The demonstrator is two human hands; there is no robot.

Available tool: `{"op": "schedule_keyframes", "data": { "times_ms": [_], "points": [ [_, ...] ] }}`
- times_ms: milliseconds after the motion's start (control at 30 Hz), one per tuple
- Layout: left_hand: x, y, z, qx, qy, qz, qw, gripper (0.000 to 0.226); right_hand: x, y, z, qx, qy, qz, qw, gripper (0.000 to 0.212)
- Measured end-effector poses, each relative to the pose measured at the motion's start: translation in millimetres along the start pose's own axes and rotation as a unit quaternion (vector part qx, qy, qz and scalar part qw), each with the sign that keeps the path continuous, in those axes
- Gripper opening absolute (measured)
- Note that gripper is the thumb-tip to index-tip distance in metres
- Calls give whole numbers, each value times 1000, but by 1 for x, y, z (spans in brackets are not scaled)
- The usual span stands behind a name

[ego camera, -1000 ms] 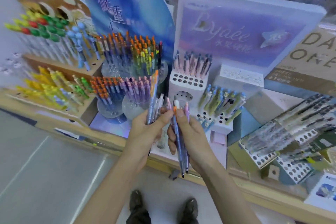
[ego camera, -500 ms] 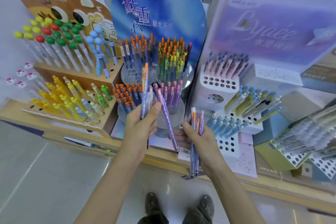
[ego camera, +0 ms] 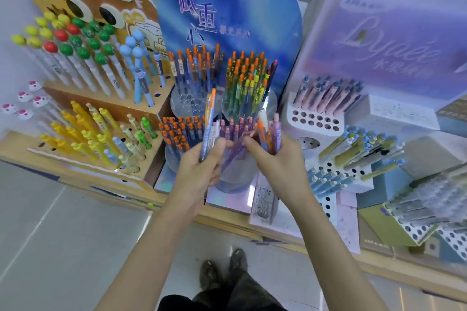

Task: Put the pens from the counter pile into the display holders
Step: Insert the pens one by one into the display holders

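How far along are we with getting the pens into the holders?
Done: the round holders on the blue stand look mostly full. In hand: the left hand holds a few pens, the right hand grips a bunch, a purple pen between them. Left: all of those; the white block has empty holes. No counter pile is in view.

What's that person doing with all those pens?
A person is stocking a shop's pen display. The left hand holds an orange-topped blue pen upright, and the right hand has a bunch of pens in its grip. Between them, both hands meet at a slanted purple pen in front of the round holder of purple pens, not yet slotted in.
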State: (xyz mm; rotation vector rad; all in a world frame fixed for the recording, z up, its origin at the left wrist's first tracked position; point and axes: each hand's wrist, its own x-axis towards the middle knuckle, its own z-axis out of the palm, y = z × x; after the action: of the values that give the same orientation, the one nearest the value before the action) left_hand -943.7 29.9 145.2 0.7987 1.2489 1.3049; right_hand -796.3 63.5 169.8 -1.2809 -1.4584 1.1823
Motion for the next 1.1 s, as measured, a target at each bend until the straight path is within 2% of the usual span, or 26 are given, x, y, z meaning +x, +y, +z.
{"op": "schedule_keyframes", "data": {
  "times_ms": [100, 233, 400, 600, 667, 767, 867, 967, 1100],
  "points": [
    [4, 0, -4, -32, 31, 0, 999, 32, 4, 8, -8, -40, 52, -17, 998, 17],
    [4, -1, -9, -28, 29, 6, 999, 26, 13, 13, -14, -90, 90, -52, 991, 13],
    [5, -5, -19, -32, 31, -5, 999, 24, 14, 25, -22, -56, 124, -36, 990, 18],
    [7, -7, -24, -10, 52, 0, 999, 21, 0, 32, -4, -62, 90, -33, 994, 19],
    [8, -6, -26, -6, 45, 5, 999, 21, -1, 30, 6, -76, 88, -58, 992, 12],
    [11, -3, -31, -9, 21, 8, 1000, 25, -1, 25, 18, -114, 80, -104, 985, 31],
    [16, 2, -39, -1, -4, 8, 1000, 29, -1, 24, 26, -149, 84, -132, 976, 39],
    [20, 6, -51, 9, -31, -2, 999, 29, 0, 22, 34, -183, 105, -136, 968, 42],
    [26, 10, -64, 18, -76, -10, 997, 28, -8, 18, 43, -158, 149, -114, 969, 45]
  ]
}}
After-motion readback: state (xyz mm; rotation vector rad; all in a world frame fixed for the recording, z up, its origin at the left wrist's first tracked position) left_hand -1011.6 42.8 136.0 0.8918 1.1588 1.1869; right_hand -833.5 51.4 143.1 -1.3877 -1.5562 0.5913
